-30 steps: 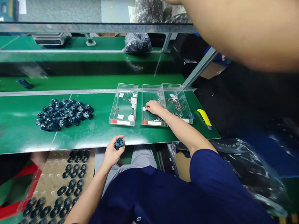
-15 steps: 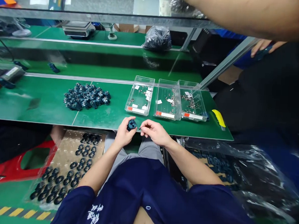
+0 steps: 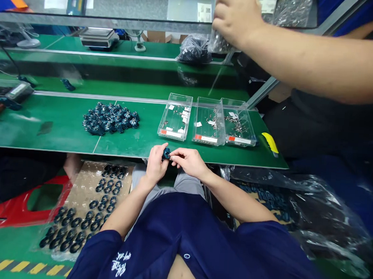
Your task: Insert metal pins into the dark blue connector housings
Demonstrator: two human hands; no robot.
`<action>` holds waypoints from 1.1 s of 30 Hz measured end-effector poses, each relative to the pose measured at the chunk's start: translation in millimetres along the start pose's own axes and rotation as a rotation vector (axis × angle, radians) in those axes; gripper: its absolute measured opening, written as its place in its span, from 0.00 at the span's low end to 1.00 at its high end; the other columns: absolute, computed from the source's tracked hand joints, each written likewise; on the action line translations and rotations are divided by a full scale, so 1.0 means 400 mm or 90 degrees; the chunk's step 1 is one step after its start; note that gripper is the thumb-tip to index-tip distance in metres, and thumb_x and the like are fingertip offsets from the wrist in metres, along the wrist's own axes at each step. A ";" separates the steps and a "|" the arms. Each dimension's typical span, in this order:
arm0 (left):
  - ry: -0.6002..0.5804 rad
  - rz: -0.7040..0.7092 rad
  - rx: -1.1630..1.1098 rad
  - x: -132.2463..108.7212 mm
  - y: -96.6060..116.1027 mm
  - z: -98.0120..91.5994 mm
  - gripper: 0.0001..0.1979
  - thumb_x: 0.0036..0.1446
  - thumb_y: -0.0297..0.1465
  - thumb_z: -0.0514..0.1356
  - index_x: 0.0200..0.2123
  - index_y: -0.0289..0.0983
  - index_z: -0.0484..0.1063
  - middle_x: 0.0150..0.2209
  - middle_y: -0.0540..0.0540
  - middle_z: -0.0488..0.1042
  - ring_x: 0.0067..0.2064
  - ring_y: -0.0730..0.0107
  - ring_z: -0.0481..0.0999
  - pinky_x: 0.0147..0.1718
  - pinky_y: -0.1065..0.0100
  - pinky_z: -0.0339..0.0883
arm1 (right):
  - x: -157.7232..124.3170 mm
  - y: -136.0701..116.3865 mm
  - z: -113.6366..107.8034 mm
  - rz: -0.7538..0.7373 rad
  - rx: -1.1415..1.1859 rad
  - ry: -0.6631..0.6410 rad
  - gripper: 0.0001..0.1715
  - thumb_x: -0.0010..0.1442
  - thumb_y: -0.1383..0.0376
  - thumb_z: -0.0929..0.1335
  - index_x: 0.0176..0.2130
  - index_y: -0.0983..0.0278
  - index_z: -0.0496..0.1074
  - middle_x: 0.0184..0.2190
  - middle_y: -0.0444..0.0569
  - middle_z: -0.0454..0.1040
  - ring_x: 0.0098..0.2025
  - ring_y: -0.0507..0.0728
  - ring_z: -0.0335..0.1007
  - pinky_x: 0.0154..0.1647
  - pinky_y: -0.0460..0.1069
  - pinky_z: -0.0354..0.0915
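Note:
My left hand [image 3: 156, 162] is closed around a small dark blue plastic part [image 3: 166, 154] at the table's front edge. Fingertips of my right hand [image 3: 189, 161] are pinched together and touch the side of that part; whatever they hold is too small to make out. Beyond my hands, to the left, lies a pile of similar blue parts with shiny metal bits [image 3: 110, 119]. Clear plastic trays stand past my right hand: a left tray [image 3: 175, 115], a middle tray [image 3: 208, 122] and a right tray [image 3: 238, 123], each holding small metal pieces.
A co-worker's arm [image 3: 292, 57] reaches across the upper right, its hand on a clear plastic bag [image 3: 220, 42]. A yellow cutter [image 3: 270, 143] lies at the table's right end. Black rings rest on a cardboard sheet [image 3: 85, 184] at lower left, beside a red stool [image 3: 21, 205].
My right hand has moved left, bringing its fingertips against the blue part. My left hand has turned the part slightly. The co-worker's arm has come lower, with a bag now visible in the hand.

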State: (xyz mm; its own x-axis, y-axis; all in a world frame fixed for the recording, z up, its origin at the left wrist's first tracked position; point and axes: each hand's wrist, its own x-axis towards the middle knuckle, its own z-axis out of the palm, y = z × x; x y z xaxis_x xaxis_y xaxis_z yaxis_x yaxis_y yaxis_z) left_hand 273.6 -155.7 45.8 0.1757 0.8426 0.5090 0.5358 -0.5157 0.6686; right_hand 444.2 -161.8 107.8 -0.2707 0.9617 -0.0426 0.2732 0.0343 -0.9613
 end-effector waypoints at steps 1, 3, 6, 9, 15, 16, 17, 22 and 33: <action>-0.002 0.015 0.015 0.000 0.000 0.000 0.27 0.58 0.24 0.56 0.62 0.36 0.63 0.47 0.38 0.70 0.50 0.58 0.69 0.52 0.56 0.66 | 0.002 0.002 -0.005 -0.008 -0.030 0.006 0.09 0.58 0.62 0.69 0.36 0.64 0.78 0.26 0.45 0.77 0.26 0.52 0.72 0.32 0.47 0.68; -0.008 0.045 0.034 0.001 0.001 0.001 0.29 0.59 0.25 0.55 0.64 0.34 0.59 0.48 0.36 0.68 0.51 0.56 0.68 0.53 0.54 0.65 | 0.009 0.012 -0.015 -0.008 -0.029 0.009 0.07 0.57 0.62 0.70 0.34 0.64 0.78 0.27 0.45 0.77 0.29 0.52 0.72 0.34 0.47 0.67; -0.023 0.078 0.033 0.003 0.002 0.003 0.30 0.60 0.25 0.54 0.66 0.32 0.56 0.50 0.34 0.67 0.53 0.55 0.67 0.54 0.53 0.64 | 0.025 0.032 -0.024 0.027 0.104 -0.018 0.09 0.53 0.61 0.72 0.34 0.65 0.76 0.29 0.46 0.78 0.32 0.52 0.73 0.39 0.47 0.67; -0.042 0.088 0.038 0.003 -0.003 0.005 0.30 0.60 0.24 0.53 0.66 0.35 0.56 0.52 0.34 0.67 0.55 0.55 0.66 0.55 0.52 0.64 | 0.036 0.041 -0.026 0.071 0.188 -0.030 0.11 0.50 0.61 0.74 0.32 0.66 0.75 0.26 0.45 0.77 0.30 0.51 0.71 0.35 0.46 0.66; -0.035 0.118 0.085 -0.002 -0.018 0.020 0.30 0.60 0.21 0.50 0.66 0.37 0.59 0.50 0.35 0.68 0.53 0.57 0.67 0.53 0.53 0.65 | 0.040 0.056 -0.017 0.190 0.199 -0.014 0.10 0.46 0.63 0.74 0.28 0.66 0.74 0.22 0.44 0.74 0.19 0.46 0.58 0.17 0.41 0.51; -0.036 0.121 0.091 -0.002 -0.020 0.024 0.30 0.60 0.21 0.49 0.66 0.37 0.60 0.50 0.35 0.69 0.53 0.57 0.67 0.53 0.53 0.65 | 0.041 0.064 -0.014 0.204 0.200 -0.004 0.09 0.46 0.64 0.74 0.28 0.66 0.73 0.22 0.44 0.74 0.18 0.46 0.57 0.16 0.41 0.49; -0.040 0.122 0.095 -0.002 -0.021 0.027 0.30 0.60 0.21 0.49 0.66 0.37 0.60 0.50 0.35 0.69 0.53 0.57 0.67 0.54 0.52 0.64 | 0.042 0.073 -0.011 0.210 0.197 0.006 0.09 0.46 0.64 0.74 0.27 0.66 0.73 0.21 0.44 0.74 0.18 0.45 0.56 0.15 0.41 0.48; -0.066 0.122 0.100 0.006 -0.024 0.033 0.29 0.61 0.21 0.49 0.66 0.37 0.61 0.51 0.35 0.70 0.53 0.56 0.68 0.54 0.51 0.64 | 0.055 0.107 -0.010 0.214 0.189 0.025 0.10 0.46 0.66 0.76 0.25 0.66 0.72 0.19 0.44 0.73 0.15 0.44 0.55 0.12 0.41 0.48; -0.041 0.052 -0.024 0.028 0.004 0.055 0.27 0.58 0.23 0.57 0.62 0.39 0.67 0.50 0.39 0.73 0.53 0.59 0.72 0.53 0.57 0.68 | 0.076 0.087 -0.093 0.317 0.324 -0.140 0.14 0.51 0.67 0.76 0.28 0.67 0.68 0.23 0.48 0.77 0.22 0.48 0.70 0.18 0.39 0.64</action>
State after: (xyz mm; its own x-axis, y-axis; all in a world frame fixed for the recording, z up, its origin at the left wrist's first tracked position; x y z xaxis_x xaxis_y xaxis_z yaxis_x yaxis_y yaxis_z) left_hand 294.4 -143.6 40.7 0.2715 0.8049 0.5277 0.4861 -0.5879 0.6465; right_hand 479.7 -121.3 83.0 -0.4201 0.7517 -0.5084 -0.0345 -0.5730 -0.8188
